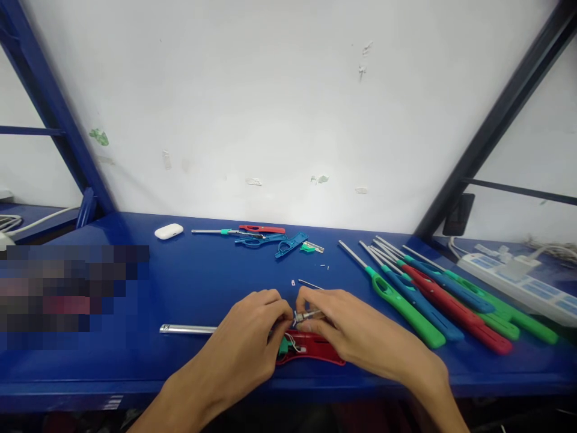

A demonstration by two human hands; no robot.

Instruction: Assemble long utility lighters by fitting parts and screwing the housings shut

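Both my hands meet over an opened red lighter shell (315, 353) lying near the front edge of the blue bench (202, 282). My left hand (250, 334) and my right hand (347, 328) have their fingers closed in a pinch on a small metal part (305, 315) between them. White wires and a green piece (285, 345) show inside the shell. A metal tube (187, 329) sticks out to the left from under my left hand.
Several long-nosed lighters, green, blue and red (433, 300), lie in a row at the right. Loose lighter parts (265, 236) and a white earbud case (169, 231) lie at the back. A power strip (518, 279) sits far right. Blurred patch (67, 294) at left.
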